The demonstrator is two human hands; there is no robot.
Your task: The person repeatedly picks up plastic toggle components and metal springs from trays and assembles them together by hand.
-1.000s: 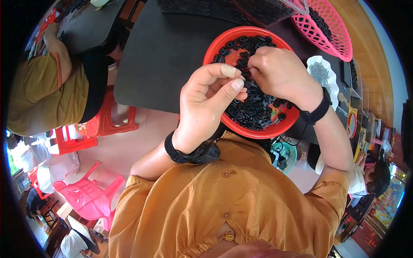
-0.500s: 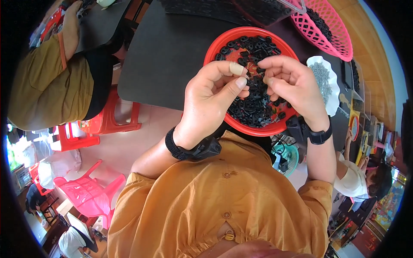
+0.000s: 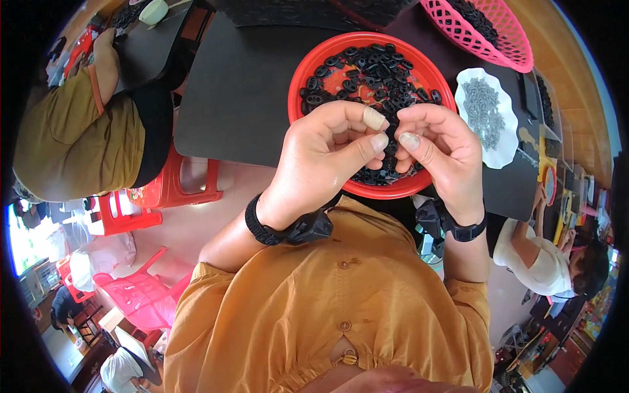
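Note:
Over a red basin (image 3: 373,37) of small black plastic parts (image 3: 393,60), both my hands are raised with their fingertips nearly meeting. My left hand (image 3: 318,154) pinches with thumb and index finger; a beige bandage wraps that index fingertip. Facing it, my right hand (image 3: 449,150) also has its thumb and forefinger drawn together. Whatever lies in either pinch is too small or too hidden against the black parts to name. Many of the parts are oval with holes and cover much of the basin floor.
Right of the basin stands a white scalloped dish (image 3: 510,147) of small grey pieces (image 3: 483,111). Beyond it is a pink lattice basket (image 3: 521,57) with black parts. A dark translucent bin (image 3: 314,14) sits at the far side. Co-workers sit left (image 3: 78,137) and right (image 3: 537,262).
My right hand has come closer to the left one, and its thumb is now turned up more. The basin and dish appear shifted slightly left in view.

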